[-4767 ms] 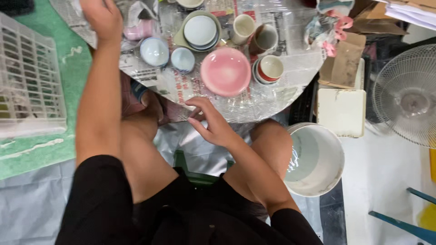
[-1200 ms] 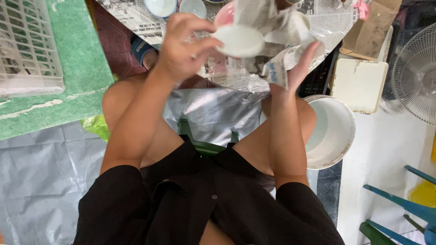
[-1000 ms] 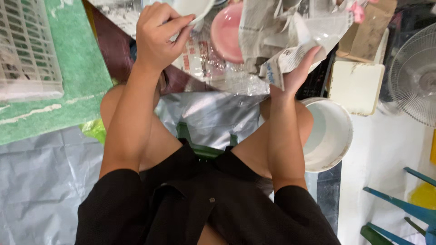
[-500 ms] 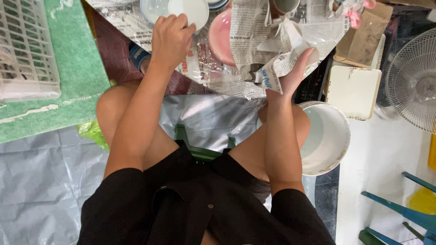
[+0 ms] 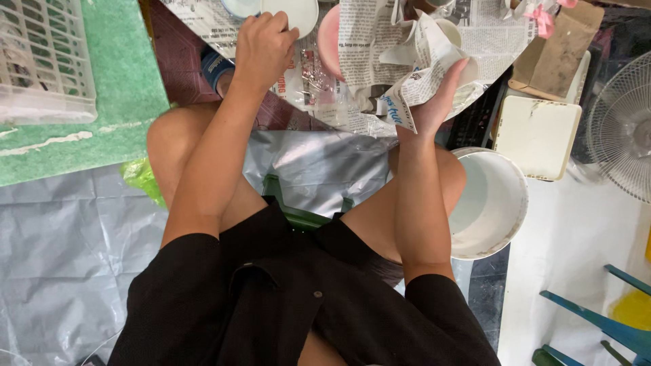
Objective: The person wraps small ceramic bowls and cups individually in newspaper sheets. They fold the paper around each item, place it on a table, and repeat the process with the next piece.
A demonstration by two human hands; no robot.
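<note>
My left hand (image 5: pixel 263 42) grips the rim of a white bowl (image 5: pixel 293 12) at the near edge of the round table (image 5: pixel 319 112), which is covered in newspaper and clear plastic. My right hand (image 5: pixel 439 95) holds a crumpled sheet of newspaper (image 5: pixel 393 54) up over the table. The paper hides part of a pink bowl (image 5: pixel 329 41). A pale blue bowl (image 5: pixel 239 7) sits just left of the white one, cut off by the frame's top.
A white bucket (image 5: pixel 489 203) stands by my right knee. A square white lid (image 5: pixel 538 137), brown cardboard (image 5: pixel 556 54) and a fan (image 5: pixel 620 125) lie to the right. A white plastic crate (image 5: pixel 42 61) rests on a green mat (image 5: pixel 112 102) at left. Blue chair legs (image 5: pixel 597 308) are at bottom right.
My left hand carried the white bowl from in front of me out to the table beside the blue bowl. My right hand kept the newspaper raised.
</note>
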